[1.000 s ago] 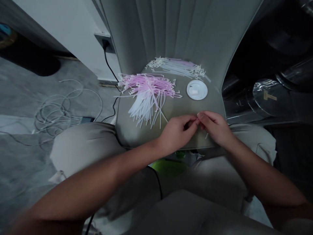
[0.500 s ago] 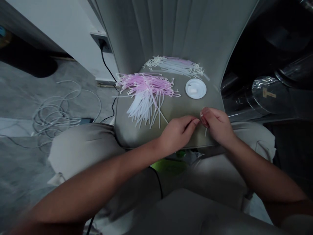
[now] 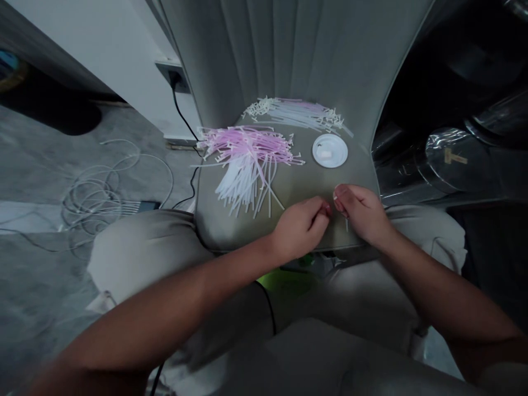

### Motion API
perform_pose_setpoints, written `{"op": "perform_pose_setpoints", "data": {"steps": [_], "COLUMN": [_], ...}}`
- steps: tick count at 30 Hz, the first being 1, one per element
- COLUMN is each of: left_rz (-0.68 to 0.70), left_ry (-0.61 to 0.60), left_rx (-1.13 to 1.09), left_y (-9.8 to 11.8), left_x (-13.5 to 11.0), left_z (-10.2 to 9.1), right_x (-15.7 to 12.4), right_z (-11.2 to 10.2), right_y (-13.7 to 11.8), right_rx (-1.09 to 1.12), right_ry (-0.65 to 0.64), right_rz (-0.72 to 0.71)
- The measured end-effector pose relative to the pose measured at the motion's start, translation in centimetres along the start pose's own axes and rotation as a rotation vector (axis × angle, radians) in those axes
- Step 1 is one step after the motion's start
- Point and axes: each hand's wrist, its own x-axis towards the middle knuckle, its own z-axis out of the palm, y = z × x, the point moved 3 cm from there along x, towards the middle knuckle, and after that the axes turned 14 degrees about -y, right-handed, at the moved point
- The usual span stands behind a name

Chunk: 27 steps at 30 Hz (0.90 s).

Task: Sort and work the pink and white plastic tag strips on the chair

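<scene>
Strand pinched in right hand (end poking out below).

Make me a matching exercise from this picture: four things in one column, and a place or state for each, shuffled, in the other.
Things
1. Dish
2. Plug
3. Coiled cable
4. Right hand

Places and states
A. Lying on the floor
B. Curled, with a thin pale stick showing below it
C. On the chair seat, a small white piece in it
D. In the wall socket

Pairs: 1-C, 2-D, 3-A, 4-B
</scene>
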Motion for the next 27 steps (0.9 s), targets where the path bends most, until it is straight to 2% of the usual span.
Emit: {"op": "perform_pose_setpoints", "data": {"steps": [4,8,14,18,27], "left_rz": [-0.027,-0.050,-0.009,0.007,-0.054], "left_ry": [0.020,0.009,-0.226,-0.237,-0.189], "left_rx": [0.008,0.088,0.563,0.691,0.668], "left_y": [-0.4,-1.4,-3.3,-3.8,-3.8], "left_x": [0.2,0.4,0.3,-0.2,0.1], "left_z": [0.1,0.7,2.8,3.6,3.3], "right_x": [0.8,2.1,3.4,3.3,3.6], "right_z": [0.0,0.2,1.5,1.9,1.7], "right_y": [0.8,2.3,4.7,5.5,5.6], "right_rx": [-0.079,-0.383,-0.838,-0.904,-0.920], "right_ry": [0.061,0.158,0.146,0.203,0.207], "right_rz": [0.009,-0.009,0.048,0.088,0.085]}}
